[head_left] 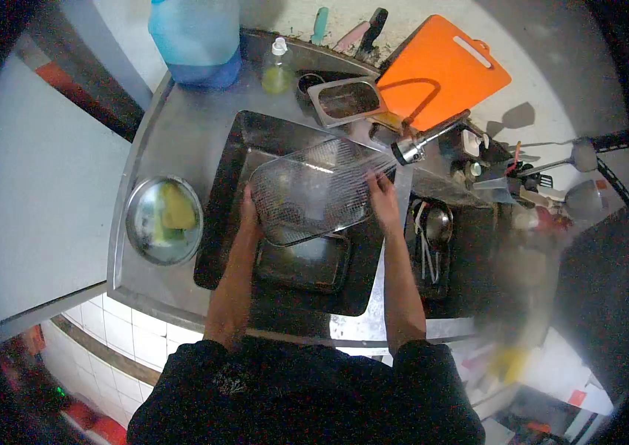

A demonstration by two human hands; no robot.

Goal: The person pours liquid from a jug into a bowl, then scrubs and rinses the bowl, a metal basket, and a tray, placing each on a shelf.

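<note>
Over the sink, a wire mesh basket is held between my two hands, slightly tilted. My left hand grips its left rim, and my right hand grips the right rim. Water runs from the faucet toward the basket's upper right. Beneath the basket, a dark rectangular tray lies in the sink. Left of the sink, a round metal plate holds a yellow and green sponge.
A blue container, a soap bottle, a metal pan and an orange cutting board line the back. Utensils lie in a dark tray at right. Several ladles and spatulas stand beyond.
</note>
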